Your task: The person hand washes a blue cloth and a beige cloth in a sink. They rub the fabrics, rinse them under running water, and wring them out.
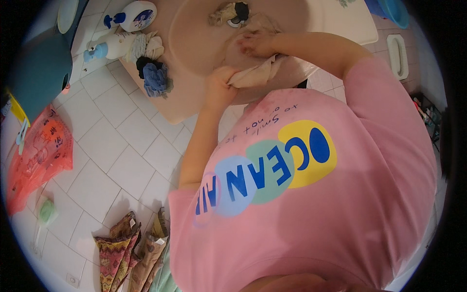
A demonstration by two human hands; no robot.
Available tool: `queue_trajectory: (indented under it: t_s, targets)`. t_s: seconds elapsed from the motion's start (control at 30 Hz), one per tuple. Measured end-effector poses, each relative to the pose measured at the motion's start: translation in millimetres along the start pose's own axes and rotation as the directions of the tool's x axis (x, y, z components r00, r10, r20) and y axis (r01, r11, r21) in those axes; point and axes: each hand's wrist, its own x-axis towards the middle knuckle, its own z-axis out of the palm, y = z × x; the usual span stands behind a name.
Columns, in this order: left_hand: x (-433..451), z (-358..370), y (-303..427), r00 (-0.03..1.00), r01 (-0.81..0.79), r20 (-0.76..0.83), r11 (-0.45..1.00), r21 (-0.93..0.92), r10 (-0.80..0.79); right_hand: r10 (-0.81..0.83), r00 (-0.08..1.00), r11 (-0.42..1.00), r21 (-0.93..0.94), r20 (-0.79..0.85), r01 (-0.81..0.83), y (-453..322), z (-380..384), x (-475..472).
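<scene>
A wash basin [186,91] in pale beige-pink stands before me, with water in its bowl. My left hand [223,84] is closed on the edge of a thin beige cloth [255,75] at the bowl's near side. Farther in, my right hand [255,43] is at the beige fabric in the water; its fingers are blurred, and whether they grip is unclear. Near the drain stopper [235,22] lie a bunched beige cloth [222,15] and a small black cloth [242,11]. A blue cloth [155,78], a black one and pale ones lie bunched on the basin's left rim.
Two pump bottles [138,16] [113,45] stand at the upper left. A teal container [43,73] and a red plastic bag [43,157] are at the left. Patterned fabrics [118,252] hang at the lower left. A blue basin [396,12] shows at the upper right.
</scene>
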Motion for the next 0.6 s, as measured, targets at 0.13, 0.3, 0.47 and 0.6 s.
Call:
queue_trajectory:
  t_s: [0.13,0.3,0.47,0.6]
  targets:
    - [-7.3,-11.7,3.2,0.999,0.012,-0.046,0.987,0.161,-0.005,0.066,0.957,0.925,-0.343,-0.284,-0.166,34.5,-1.3,-1.1]
    - [-6.6,-16.6,0.1,0.997,-0.067,-0.016,0.974,0.216,0.072,0.317,0.886,0.920,-0.117,-0.337,-0.374,37.7,-19.8,11.9]
    - [-1.7,-15.6,-7.2,0.992,-0.126,-0.003,0.978,0.164,0.128,-0.254,0.967,0.945,-0.208,0.011,0.251,-41.3,-31.2,10.1]
    - [-4.8,-14.8,-10.5,0.997,-0.083,0.018,0.983,0.165,0.081,-0.007,0.987,0.987,0.160,0.158,-0.018,-44.2,-5.0,-14.5]
